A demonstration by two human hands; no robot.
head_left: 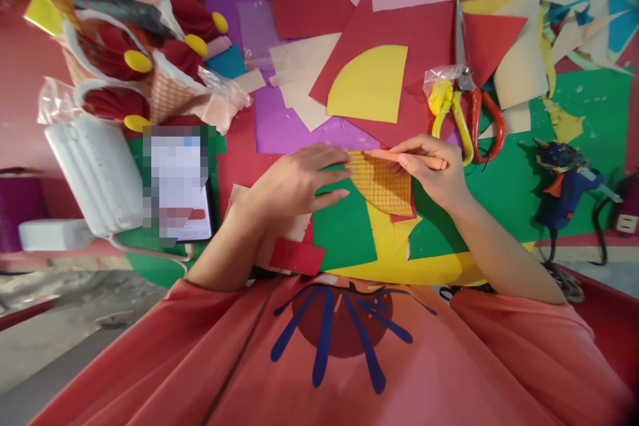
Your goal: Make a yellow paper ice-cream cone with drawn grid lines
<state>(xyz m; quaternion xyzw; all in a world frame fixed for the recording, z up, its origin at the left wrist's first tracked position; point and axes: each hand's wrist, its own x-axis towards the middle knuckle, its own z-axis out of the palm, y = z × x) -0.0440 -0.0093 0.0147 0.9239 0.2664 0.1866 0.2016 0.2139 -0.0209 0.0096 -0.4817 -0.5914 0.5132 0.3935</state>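
Note:
A yellow paper piece with an orange grid [383,183] and a curved edge lies in front of me. My right hand [432,170] pinches an orange crayon [422,158], its tip at the upper edge of that paper. At the paper's left edge is my left hand [304,180], palm down with its fingers spread apart. A plain yellow quarter-circle [372,85] rests on red paper beyond the hands. Scissors with red and yellow handles [464,100] lie just past my right hand.
Finished paper cones with red tops [170,86] crowd the upper left. A phone [182,180] and a white power bank [94,173] lie at left. A blue glue gun [564,186] sits at right on green paper [499,213]. Paper scraps [574,40] litter the upper right.

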